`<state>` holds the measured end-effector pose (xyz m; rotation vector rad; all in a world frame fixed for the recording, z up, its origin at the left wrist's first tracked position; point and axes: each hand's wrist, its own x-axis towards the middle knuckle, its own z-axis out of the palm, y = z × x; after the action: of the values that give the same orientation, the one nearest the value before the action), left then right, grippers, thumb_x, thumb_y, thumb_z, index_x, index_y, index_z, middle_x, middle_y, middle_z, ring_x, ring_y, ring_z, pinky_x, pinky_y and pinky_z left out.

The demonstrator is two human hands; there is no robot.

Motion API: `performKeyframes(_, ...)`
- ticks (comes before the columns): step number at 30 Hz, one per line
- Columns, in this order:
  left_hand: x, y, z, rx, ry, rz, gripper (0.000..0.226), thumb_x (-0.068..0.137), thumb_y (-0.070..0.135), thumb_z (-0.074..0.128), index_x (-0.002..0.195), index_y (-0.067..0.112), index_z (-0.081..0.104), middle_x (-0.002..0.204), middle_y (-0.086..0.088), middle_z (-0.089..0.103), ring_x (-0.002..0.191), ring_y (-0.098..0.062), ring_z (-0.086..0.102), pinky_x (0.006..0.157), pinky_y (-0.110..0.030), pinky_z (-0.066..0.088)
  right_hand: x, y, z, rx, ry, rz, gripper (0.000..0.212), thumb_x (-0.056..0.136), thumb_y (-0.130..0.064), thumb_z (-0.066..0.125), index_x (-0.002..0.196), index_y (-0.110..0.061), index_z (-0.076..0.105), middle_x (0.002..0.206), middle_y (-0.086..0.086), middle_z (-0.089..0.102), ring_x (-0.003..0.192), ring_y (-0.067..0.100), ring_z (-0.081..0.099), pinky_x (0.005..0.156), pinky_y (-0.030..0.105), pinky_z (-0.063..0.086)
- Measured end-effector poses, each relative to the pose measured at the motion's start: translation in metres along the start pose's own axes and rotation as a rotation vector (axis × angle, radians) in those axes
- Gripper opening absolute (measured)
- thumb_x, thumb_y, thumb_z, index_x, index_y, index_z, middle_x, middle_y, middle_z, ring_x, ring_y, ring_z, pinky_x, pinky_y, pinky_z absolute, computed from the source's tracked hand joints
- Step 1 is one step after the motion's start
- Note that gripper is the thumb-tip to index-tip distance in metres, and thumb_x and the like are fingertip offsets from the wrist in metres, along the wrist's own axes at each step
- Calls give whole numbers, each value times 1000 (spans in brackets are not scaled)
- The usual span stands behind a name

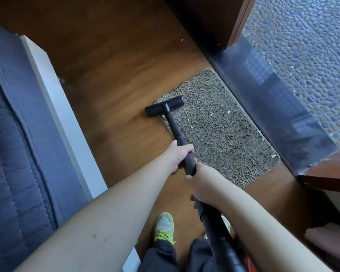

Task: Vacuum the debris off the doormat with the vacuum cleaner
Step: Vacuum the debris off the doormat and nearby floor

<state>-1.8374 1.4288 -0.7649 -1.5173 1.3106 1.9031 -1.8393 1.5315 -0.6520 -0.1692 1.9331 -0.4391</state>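
A shaggy beige doormat (222, 130) lies on the wooden floor beside the door sill. Small white scraps of debris (211, 114) dot its pile, one near the mat's near right corner. The black vacuum wand (173, 124) runs from my hands to a flat black floor head (165, 106), which sits on the mat's far left corner, half over the bare floor. My left hand (180, 157) grips the wand higher up the tube. Just behind it, my right hand (202, 185) grips the wand where it joins the thicker black hose.
A dark metal door sill (273, 107) and open doorway with a pebbled outdoor floor (310, 55) lie to the right. A grey quilted mattress on a white frame (47, 122) borders the left. My green shoe (164, 225) stands on the wooden floor (114, 75) below.
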Motion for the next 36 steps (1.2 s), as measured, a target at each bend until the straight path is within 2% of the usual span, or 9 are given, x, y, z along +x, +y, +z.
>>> performKeyframes(10,-11,-14,24,-18,-44,-50,43,86,1,55,126,8,41,83,-14,56,54,-23,60,50,-29,54,-19,27,-9,-34,1,69,47,88,-24,45,134,-15,40,109,17,68,96,33,67,86,41,55)
performKeyframes(15,-15,-26,39,-43,-68,-60,46,83,2,58,124,12,40,85,-14,56,55,-26,61,62,-38,59,-30,46,-14,-50,-6,31,30,90,-25,45,118,-15,44,89,10,70,63,22,60,66,29,51)
performKeyframes(17,-17,-30,43,-30,-69,-60,55,79,6,61,128,16,39,90,-15,58,60,-28,64,72,-45,62,-34,53,-14,-60,6,10,19,91,-25,45,108,-19,42,81,3,66,57,15,57,58,26,45)
performKeyframes(19,-21,-34,47,-1,-73,-68,67,69,14,65,130,20,37,99,-17,61,72,-31,67,82,-55,59,-38,57,-15,-40,13,5,15,90,-24,46,103,-18,44,80,3,66,55,14,57,60,28,48)
performKeyframes(22,-28,-39,54,-16,-87,-84,80,66,16,66,138,26,31,106,-16,62,80,-34,68,84,-55,58,-47,63,-16,9,7,18,13,90,-22,46,103,-21,46,69,0,65,39,7,54,53,25,48)
performKeyframes(26,-32,-49,64,3,-104,-114,110,54,23,66,152,38,17,120,-17,60,100,-39,69,84,-54,58,-58,71,-17,6,13,38,12,89,-24,47,100,-23,43,74,1,66,54,12,58,61,26,50)
performKeyframes(29,-38,-52,66,17,-137,-123,113,55,23,67,154,36,13,120,-16,61,101,-38,69,84,-52,59,-65,73,-17,9,22,47,16,89,-24,47,101,-27,39,78,1,64,57,16,55,67,27,51)
performKeyframes(32,-44,-56,70,42,-157,-132,115,53,27,68,154,37,13,121,-16,61,98,-36,70,83,-51,59,-72,74,-16,4,13,54,23,90,-24,47,112,-28,42,73,-1,63,48,9,55,57,24,48)
performKeyframes(36,-51,-61,72,52,-180,-121,111,59,25,67,154,37,12,123,-18,60,98,-38,70,81,-53,59,-82,79,-15,11,31,67,12,89,-26,48,98,-26,41,69,-2,61,48,7,54,55,23,46)
